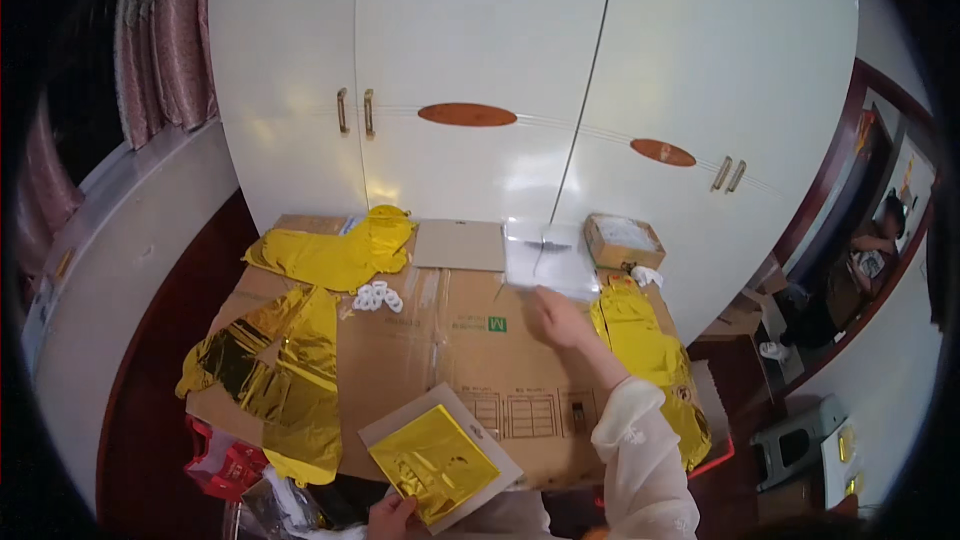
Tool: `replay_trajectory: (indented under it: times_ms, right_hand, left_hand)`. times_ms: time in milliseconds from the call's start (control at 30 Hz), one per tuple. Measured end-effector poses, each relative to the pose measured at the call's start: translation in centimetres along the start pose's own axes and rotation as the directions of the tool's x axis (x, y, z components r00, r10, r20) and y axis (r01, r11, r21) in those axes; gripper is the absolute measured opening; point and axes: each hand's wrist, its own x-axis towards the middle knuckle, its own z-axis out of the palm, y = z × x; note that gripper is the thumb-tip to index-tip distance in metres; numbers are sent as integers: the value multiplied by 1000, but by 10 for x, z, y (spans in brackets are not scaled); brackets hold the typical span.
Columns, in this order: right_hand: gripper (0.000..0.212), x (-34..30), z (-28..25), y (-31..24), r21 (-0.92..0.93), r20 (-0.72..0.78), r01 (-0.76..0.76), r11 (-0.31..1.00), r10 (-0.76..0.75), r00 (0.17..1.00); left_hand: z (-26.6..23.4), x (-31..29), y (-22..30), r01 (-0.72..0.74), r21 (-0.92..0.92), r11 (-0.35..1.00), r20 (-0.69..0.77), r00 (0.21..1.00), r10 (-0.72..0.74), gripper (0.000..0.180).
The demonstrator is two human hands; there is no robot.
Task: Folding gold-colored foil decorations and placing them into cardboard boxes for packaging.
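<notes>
The left hand (pixel 390 517) is pinching the near edge of a grey card packet holding gold foil (pixel 437 460). Farther off, the right hand (pixel 556 318) is reaching, fingers apart, toward a clear plastic sleeve (pixel 548 258) on the flattened cardboard (pixel 470 340). Risk: the slick sleeve may slide away.

left hand (pixel 390 517): low, near body, fingers pinched shut | right hand (pixel 560 319): arm stretched forward, palm down, fingers loosely spread

foil balloons (pixel 300 360) gold | cardboard (pixel 470 340) brown | wardrobe (pixel 500 60) white, seemingly glossy
</notes>
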Motion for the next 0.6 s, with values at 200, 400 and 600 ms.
replay_trajectory:
  times_ms: [200, 400, 600]
  right_hand:
    - [46, 69, 10, 127, -322, -130, 16, 947, -61, 990]
    - [22, 74, 13, 121, -317, -54, 29, 948, -48, 997]
    - [18, 70, 9, 112, -421, -164, -63, 905, -8, 986]
  left_hand:
    - [-22, 51, -39, -76, 328, 941, 177, 984, 18, 24]
    - [-44, 65, -83, -123, 469, 875, 236, 972, 9, 36]
    - [-40, 64, -84, -291, 405, 867, 350, 925, 147, 33]
